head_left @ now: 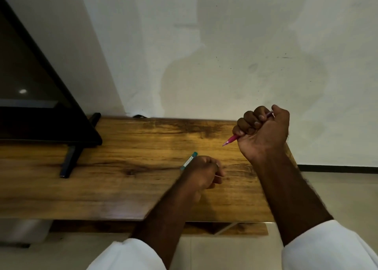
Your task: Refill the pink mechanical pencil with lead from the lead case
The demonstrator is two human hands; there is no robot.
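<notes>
with the right hand [263, 130] fisted around the pink mechanical pencil [231, 140] and the left hand [201, 172] gripping the lead case [189, 161], hold both steady above the desk [122, 157] while aligning.

I see the right grip [262, 130] raised in a tight fist, thumb on top, forearm bare below a white sleeve, while the left grip [201, 172] sits lower, fingers curled closed.

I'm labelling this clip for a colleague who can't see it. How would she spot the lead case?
Start at the wooden table, then find the left hand resting near its middle. The lead case is the slim teal tube with a pale label poking out of that fist, unlike the pink mechanical pencil in the raised right hand.
</notes>
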